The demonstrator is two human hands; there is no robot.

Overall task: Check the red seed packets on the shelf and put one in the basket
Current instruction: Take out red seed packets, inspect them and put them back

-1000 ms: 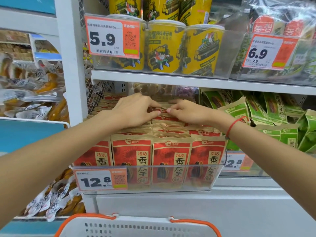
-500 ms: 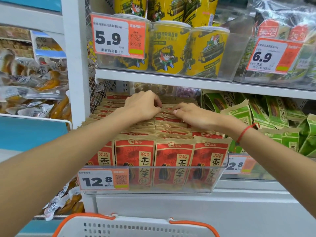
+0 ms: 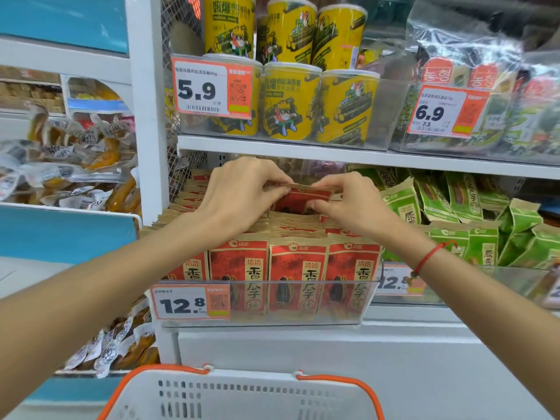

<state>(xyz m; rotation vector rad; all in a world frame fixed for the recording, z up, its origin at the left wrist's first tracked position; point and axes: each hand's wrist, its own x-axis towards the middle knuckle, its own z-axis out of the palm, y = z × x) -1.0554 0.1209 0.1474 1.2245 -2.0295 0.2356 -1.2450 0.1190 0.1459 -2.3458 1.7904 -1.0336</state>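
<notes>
The left hand (image 3: 242, 195) and right hand (image 3: 348, 201) pinch one red seed packet (image 3: 298, 200), its lower half hidden behind the shelved rows; the white basket (image 3: 242, 395) is cut off below.

There is a single view, from a wide-angle camera on the person's head. It faces forward and slightly down, straight at a shop shelf (image 3: 272, 153) seen from near, at arm's reach. Both forearms run in from the lower corners toward the middle. The rim of a basket (image 3: 242, 377) fills the bottom edge, just below the lens. Upright lines bow outward toward the frame's sides.
</notes>
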